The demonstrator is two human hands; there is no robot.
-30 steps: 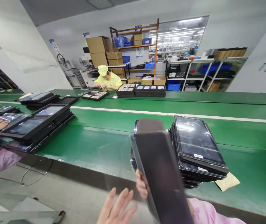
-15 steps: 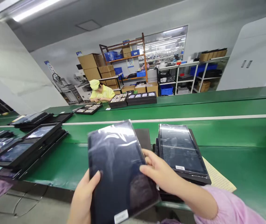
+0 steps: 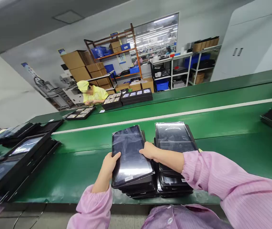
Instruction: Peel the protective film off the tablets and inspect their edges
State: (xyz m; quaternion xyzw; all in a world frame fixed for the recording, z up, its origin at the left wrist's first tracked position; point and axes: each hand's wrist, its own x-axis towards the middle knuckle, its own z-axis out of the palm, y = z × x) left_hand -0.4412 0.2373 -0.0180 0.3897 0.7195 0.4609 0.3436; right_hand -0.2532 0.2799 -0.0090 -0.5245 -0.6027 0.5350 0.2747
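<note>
A bagged tablet (image 3: 129, 156) was held flat on top of the left stack (image 3: 139, 187), which stood on the green belt (image 3: 83, 165). The left hand (image 3: 109, 162) was curled around the tablet's left edge, thumb on the screen. The right hand (image 3: 150, 151) was closed over the tablet's right edge, fingers bent onto it. Just right of the tablet, and touching its stack, a second stack (image 3: 175, 149) of tablets was seen. Well left of the tablet, black trays (image 3: 18, 156) were piled on the belt. Far behind the tablet, a person in yellow (image 3: 91, 93) was seated beside more trays (image 3: 127, 98).
</note>
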